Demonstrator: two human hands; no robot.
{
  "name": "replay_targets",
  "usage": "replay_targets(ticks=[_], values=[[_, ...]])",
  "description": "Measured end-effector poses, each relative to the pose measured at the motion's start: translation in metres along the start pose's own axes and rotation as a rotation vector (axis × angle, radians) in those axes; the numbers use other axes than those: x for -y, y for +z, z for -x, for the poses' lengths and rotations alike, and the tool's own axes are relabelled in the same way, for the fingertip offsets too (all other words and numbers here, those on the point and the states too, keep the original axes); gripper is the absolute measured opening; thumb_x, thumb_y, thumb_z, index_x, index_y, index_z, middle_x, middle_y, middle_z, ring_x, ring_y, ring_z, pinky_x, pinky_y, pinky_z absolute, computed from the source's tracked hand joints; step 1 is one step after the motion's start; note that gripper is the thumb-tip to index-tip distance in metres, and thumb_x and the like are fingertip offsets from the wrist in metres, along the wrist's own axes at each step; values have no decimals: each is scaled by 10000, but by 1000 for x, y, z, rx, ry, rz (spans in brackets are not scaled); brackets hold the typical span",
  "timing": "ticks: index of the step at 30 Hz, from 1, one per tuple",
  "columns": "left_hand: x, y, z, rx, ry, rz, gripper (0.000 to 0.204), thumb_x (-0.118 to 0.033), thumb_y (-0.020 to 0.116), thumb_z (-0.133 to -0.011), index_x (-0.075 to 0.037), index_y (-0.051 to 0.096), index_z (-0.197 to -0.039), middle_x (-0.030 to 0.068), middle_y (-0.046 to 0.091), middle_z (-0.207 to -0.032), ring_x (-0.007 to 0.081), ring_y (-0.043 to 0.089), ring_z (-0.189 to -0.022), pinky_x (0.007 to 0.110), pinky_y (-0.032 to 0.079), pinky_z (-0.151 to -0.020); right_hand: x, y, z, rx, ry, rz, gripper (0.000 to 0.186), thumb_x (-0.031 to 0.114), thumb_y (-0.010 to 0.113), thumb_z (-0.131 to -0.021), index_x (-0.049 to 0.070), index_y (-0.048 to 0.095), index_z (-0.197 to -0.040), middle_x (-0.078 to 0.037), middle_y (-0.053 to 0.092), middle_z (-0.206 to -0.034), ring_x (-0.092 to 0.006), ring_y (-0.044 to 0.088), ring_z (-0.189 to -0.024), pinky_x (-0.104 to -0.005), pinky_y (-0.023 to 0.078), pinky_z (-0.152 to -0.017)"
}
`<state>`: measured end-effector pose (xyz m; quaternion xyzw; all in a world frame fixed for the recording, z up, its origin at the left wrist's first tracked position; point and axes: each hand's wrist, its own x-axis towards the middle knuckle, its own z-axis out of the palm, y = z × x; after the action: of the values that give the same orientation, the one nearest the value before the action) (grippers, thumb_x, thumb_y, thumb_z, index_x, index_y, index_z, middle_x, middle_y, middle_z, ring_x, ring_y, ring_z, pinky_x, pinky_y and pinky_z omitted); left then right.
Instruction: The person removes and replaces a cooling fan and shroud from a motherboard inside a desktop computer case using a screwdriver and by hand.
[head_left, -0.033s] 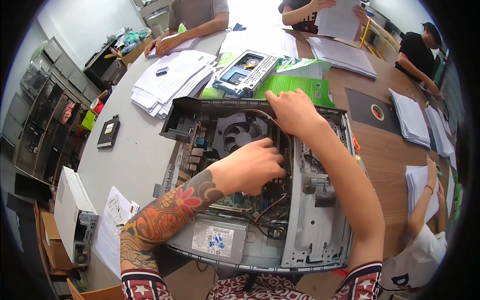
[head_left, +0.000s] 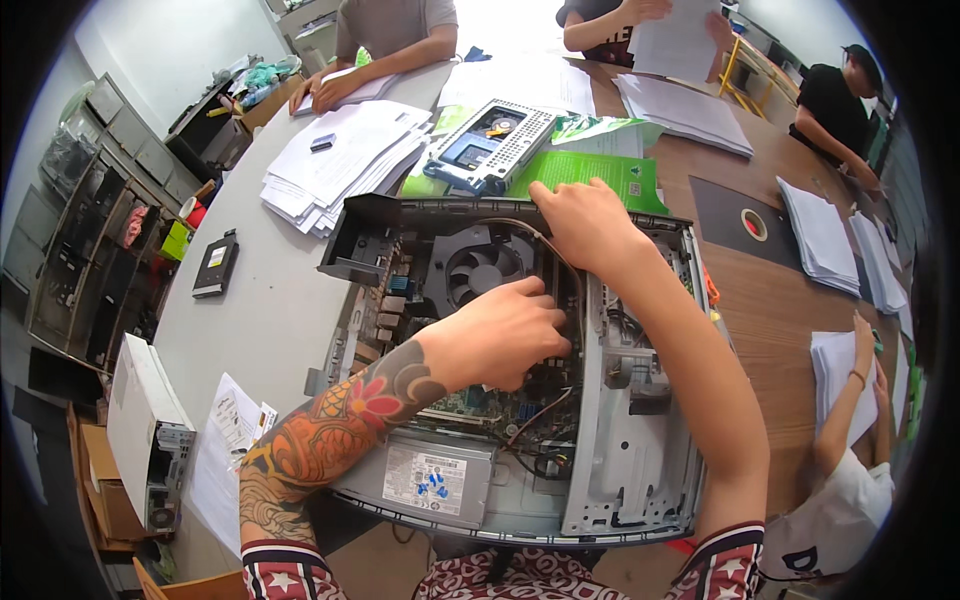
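Note:
An open desktop computer case (head_left: 625, 470) lies in front of me, with a black fan (head_left: 475, 268), a green circuit board, cables and a silver power supply (head_left: 435, 485) inside. My left hand (head_left: 505, 330), on the tattooed arm, reaches in below the fan; its fingers are bent and their tips are hidden among the parts. My right hand (head_left: 590, 225) grips the far rim of the case, fingers curled over it. Beyond the rim, a perforated metal drive cage (head_left: 515, 140) rests on green sheets (head_left: 590, 170).
Paper stacks (head_left: 335, 160) lie around the table (head_left: 260, 320). A black drive (head_left: 215, 265) is at left, a white computer (head_left: 145, 410) at lower left, a tape roll (head_left: 754, 224) at right. Co-workers (head_left: 390, 50) (head_left: 835, 120) are across and to the right, one (head_left: 830, 500) at lower right handling paper.

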<state>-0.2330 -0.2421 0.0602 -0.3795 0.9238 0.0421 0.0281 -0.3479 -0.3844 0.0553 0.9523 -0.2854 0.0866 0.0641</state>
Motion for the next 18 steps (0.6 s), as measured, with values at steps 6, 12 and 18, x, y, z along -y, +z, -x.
replay_targets(ticks=[6,12,18], values=[[2,3,0,1,7,-29,265,-165,740,-669,-131,698,-928,15,613,-895,203,600,-954,350,418,-950,-3,-1,-4,69,25,25,363,155,718,-789,56,531,-1084,-129,694,-875,-321,687,-894,-427,480,-825],[0,-1,0,22,-14,-55,255,-174,744,-677,-122,693,-922,7,612,-900,189,597,-962,341,413,-944,-2,-4,-7,71,37,9,356,140,720,-776,53,532,-1066,-133,695,-865,-329,688,-885,-433,481,-821],[-2,1,-1,16,-2,-65,209,-175,727,-698,-117,683,-894,8,608,-900,193,593,-959,347,416,-917,-2,0,-3,25,13,6,336,127,714,-769,57,538,-1046,-148,694,-831,-345,691,-854,-443,486,-813]])
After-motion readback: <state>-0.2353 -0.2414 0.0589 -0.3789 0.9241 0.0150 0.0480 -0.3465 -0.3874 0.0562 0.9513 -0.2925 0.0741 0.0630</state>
